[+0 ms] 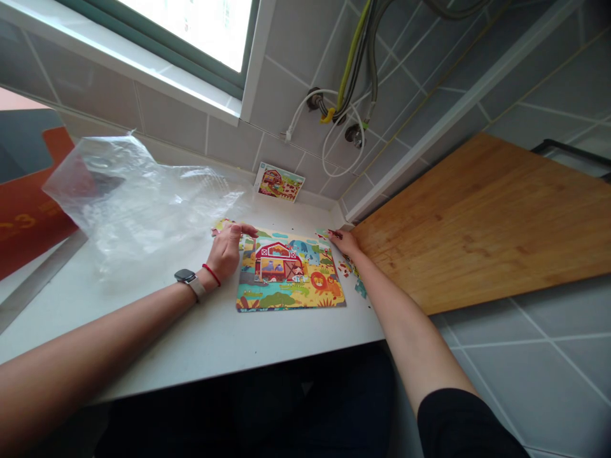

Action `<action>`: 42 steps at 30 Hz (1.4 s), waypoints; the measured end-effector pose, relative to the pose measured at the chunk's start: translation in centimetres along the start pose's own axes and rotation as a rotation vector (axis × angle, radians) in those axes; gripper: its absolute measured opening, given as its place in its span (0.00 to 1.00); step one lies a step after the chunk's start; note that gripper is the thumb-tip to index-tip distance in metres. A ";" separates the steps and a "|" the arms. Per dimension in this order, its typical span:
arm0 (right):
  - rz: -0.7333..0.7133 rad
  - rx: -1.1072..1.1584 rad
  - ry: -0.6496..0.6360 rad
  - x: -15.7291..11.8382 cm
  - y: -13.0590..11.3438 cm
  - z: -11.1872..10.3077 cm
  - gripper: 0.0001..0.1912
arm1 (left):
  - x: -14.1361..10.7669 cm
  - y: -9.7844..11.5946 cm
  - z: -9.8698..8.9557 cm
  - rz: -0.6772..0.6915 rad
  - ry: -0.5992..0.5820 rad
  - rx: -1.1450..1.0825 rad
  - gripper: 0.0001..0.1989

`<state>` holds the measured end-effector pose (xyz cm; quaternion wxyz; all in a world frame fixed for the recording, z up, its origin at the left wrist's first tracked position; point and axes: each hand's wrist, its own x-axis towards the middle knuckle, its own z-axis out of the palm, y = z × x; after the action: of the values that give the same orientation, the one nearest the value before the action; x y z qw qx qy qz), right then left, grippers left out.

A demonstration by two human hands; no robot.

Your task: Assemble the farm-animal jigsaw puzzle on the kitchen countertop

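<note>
On the orange box (38, 207) at far left, a "3" in faint print (other marks illegible). Flat on the bench (191, 343), between both hands, a puzzle board (291, 270) with barn, elephant and lions. At its upper left corner, the left hand (226, 248), fingers bent; near its upper right, the right hand (344, 242), beside loose pieces (360, 289). Cannot tell whether closed on anything. Below the puzzle board, a strip of room to the front edge; close at right, a wooden board (501, 222).
</note>
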<state>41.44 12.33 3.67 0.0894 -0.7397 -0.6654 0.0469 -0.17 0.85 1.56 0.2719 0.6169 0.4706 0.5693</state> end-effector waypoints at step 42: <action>-0.613 0.113 -0.208 -14.1 -16.4 4.4 0.29 | 3.4 -5.2 -2.8 0.287 -0.460 0.767 0.25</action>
<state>23.07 0.23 1.89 0.0717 -0.4901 -0.8589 0.1299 -4.58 5.39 -0.88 0.0403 0.8419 0.4843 0.2345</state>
